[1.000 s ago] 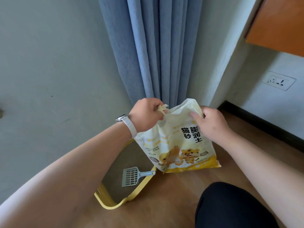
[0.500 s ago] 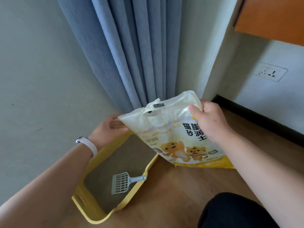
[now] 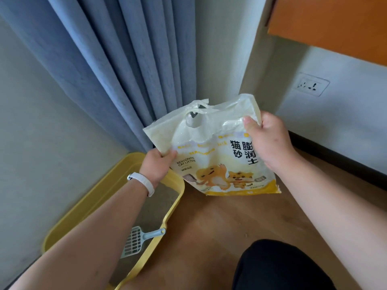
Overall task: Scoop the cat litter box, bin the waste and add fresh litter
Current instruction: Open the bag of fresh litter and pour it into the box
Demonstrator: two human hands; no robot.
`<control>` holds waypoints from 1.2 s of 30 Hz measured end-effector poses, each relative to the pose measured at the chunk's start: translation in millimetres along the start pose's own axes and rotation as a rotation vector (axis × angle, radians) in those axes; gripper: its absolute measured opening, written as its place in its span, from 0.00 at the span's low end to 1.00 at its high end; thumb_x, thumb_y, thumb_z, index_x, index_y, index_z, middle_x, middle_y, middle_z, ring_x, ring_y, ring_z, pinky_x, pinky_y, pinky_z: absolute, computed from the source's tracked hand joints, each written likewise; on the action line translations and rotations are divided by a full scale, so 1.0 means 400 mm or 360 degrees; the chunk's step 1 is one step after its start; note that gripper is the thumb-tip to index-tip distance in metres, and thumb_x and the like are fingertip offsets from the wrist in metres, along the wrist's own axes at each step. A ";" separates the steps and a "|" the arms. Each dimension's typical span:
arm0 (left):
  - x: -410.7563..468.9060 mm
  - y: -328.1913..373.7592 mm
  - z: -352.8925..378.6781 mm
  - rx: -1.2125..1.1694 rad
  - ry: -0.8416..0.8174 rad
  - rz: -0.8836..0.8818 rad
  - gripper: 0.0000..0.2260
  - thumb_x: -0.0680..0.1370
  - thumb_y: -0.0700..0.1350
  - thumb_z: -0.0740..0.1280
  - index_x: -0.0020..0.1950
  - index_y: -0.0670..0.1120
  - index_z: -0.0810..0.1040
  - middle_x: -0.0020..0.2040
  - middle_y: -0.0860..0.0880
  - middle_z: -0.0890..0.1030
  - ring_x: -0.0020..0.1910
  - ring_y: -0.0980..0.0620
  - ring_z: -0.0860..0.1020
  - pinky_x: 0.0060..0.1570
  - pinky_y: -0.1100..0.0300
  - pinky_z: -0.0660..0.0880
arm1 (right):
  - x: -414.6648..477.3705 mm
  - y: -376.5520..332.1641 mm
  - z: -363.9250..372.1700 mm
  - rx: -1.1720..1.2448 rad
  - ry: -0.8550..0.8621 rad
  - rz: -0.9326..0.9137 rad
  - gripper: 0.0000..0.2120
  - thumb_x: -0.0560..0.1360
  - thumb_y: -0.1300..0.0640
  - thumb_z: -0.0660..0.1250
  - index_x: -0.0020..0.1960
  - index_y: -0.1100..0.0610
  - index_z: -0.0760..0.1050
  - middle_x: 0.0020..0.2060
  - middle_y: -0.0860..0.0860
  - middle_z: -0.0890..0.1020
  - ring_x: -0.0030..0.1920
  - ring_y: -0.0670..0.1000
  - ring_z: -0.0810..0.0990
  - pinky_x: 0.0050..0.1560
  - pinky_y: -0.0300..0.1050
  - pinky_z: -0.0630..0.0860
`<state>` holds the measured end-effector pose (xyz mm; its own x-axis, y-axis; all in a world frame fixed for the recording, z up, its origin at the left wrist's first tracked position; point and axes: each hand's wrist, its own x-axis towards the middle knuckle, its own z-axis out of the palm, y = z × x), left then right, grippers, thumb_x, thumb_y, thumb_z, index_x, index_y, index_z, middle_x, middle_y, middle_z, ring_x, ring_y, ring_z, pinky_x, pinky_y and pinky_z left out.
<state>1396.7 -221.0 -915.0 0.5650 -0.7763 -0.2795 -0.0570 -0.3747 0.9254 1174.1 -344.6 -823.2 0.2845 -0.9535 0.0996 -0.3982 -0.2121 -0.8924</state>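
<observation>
The bentonite cat litter bag [image 3: 219, 164] is held up by both hands, right in the corner where the blue curtain [image 3: 125, 70] meets the wall. The left hand [image 3: 156, 166] pinches the bag's left edge a bit below the top-left corner, with its fingers curled round behind the plastic. The right hand [image 3: 270, 141] clamps the top-right corner, thumb flat on the front and the other fingers behind. So most of the bag hangs between and below the two grips. It's tilted, with the left corner sitting lower than the right. The top is crumpled and has a carry-handle cut-out in the middle. Can't tell if the bottom edge is touching the wooden floor [image 3: 219, 227] or just hanging over it.

The bag's lower-left corner is just beside the far right corner of the yellow litter box [image 3: 129, 164], not over the grey litter [image 3: 155, 208]. The box runs along the left wall [image 3: 41, 132], and the left forearm crosses over it. A pale blue scoop [image 3: 140, 240] lies in the litter with its handle propped on the right rim.

There's bare floor to the right of the box and below the bag. A dark baseboard [image 3: 335, 155] and a wall socket [image 3: 312, 84] are off to the right, under an orange cabinet [image 3: 335, 24]. A black-clad knee [image 3: 278, 266] is at the bottom.
</observation>
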 end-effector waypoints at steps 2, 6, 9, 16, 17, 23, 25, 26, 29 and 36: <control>-0.015 0.032 0.008 -0.0009 0.0014 0.0046 0.07 0.79 0.49 0.67 0.47 0.48 0.83 0.44 0.51 0.86 0.46 0.50 0.84 0.48 0.52 0.81 | 0.011 -0.008 -0.014 -0.0029 0.0078 0.0011 0.11 0.77 0.49 0.63 0.42 0.55 0.76 0.43 0.59 0.83 0.45 0.61 0.81 0.48 0.56 0.79; -0.035 0.103 0.009 -0.0136 0.0065 0.0133 0.07 0.79 0.46 0.68 0.48 0.43 0.82 0.43 0.48 0.86 0.44 0.48 0.85 0.46 0.43 0.82 | 0.021 -0.045 -0.039 -0.0007 0.0163 0.0030 0.15 0.71 0.40 0.62 0.41 0.51 0.75 0.40 0.57 0.83 0.43 0.61 0.82 0.46 0.62 0.79; -0.053 0.178 -0.025 -0.0183 0.0141 0.0211 0.08 0.78 0.48 0.68 0.47 0.44 0.82 0.44 0.47 0.86 0.44 0.47 0.85 0.45 0.42 0.82 | 0.025 -0.107 -0.066 0.0031 0.0230 0.0022 0.19 0.70 0.39 0.61 0.41 0.57 0.73 0.37 0.58 0.81 0.37 0.60 0.79 0.44 0.62 0.79; -0.183 0.284 -0.144 -0.0379 0.0262 0.0207 0.07 0.76 0.44 0.70 0.48 0.41 0.82 0.46 0.41 0.85 0.47 0.41 0.84 0.50 0.39 0.80 | 0.029 -0.312 -0.119 -0.0020 0.0201 -0.0169 0.12 0.78 0.51 0.64 0.36 0.50 0.72 0.34 0.50 0.78 0.36 0.52 0.76 0.42 0.53 0.77; -0.203 0.295 -0.167 -0.0407 0.0314 0.0224 0.06 0.78 0.42 0.69 0.48 0.40 0.82 0.47 0.40 0.85 0.48 0.41 0.84 0.50 0.40 0.80 | 0.027 -0.345 -0.115 -0.0013 0.0186 -0.0226 0.11 0.78 0.51 0.64 0.36 0.49 0.73 0.35 0.51 0.79 0.37 0.51 0.76 0.42 0.51 0.77; -0.339 0.320 -0.372 -0.0564 0.0545 0.0334 0.06 0.79 0.36 0.65 0.46 0.40 0.82 0.44 0.43 0.86 0.46 0.43 0.84 0.44 0.50 0.81 | -0.008 -0.481 0.017 0.0112 -0.0079 -0.0475 0.10 0.78 0.50 0.63 0.40 0.51 0.76 0.38 0.47 0.82 0.41 0.51 0.81 0.46 0.48 0.78; -0.392 0.297 -0.457 -0.0559 0.0635 0.0325 0.05 0.79 0.35 0.65 0.48 0.40 0.82 0.44 0.43 0.86 0.45 0.45 0.85 0.43 0.53 0.81 | -0.039 -0.500 0.097 0.0159 -0.0175 -0.0499 0.11 0.79 0.52 0.63 0.40 0.53 0.76 0.37 0.46 0.81 0.37 0.45 0.79 0.43 0.44 0.75; -0.420 0.281 -0.501 -0.0547 0.0690 0.0318 0.05 0.78 0.36 0.66 0.48 0.40 0.82 0.45 0.43 0.86 0.46 0.45 0.85 0.44 0.53 0.81 | -0.061 -0.510 0.140 0.0183 -0.0242 -0.0502 0.11 0.79 0.51 0.63 0.42 0.55 0.77 0.38 0.49 0.82 0.37 0.45 0.79 0.43 0.45 0.75; -0.501 0.225 -0.632 -0.0474 0.0880 0.0284 0.05 0.77 0.36 0.68 0.46 0.44 0.83 0.44 0.46 0.86 0.45 0.46 0.85 0.45 0.52 0.81 | -0.135 -0.546 0.279 0.0290 -0.0413 -0.0526 0.11 0.76 0.47 0.63 0.45 0.54 0.78 0.43 0.59 0.84 0.41 0.56 0.81 0.47 0.54 0.78; -0.703 0.096 -0.908 -0.0319 0.1311 0.0225 0.04 0.76 0.36 0.69 0.43 0.40 0.82 0.36 0.49 0.84 0.37 0.52 0.82 0.39 0.57 0.80 | -0.348 -0.666 0.571 0.0419 -0.0800 -0.0630 0.15 0.78 0.48 0.64 0.38 0.58 0.75 0.32 0.56 0.81 0.33 0.54 0.78 0.38 0.52 0.77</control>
<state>1534.5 166.9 -707.8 0.9854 -0.1643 0.0448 -0.0692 -0.1456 0.9869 1439.9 -106.3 -700.0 0.7599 -0.5864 0.2806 0.0260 -0.4038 -0.9145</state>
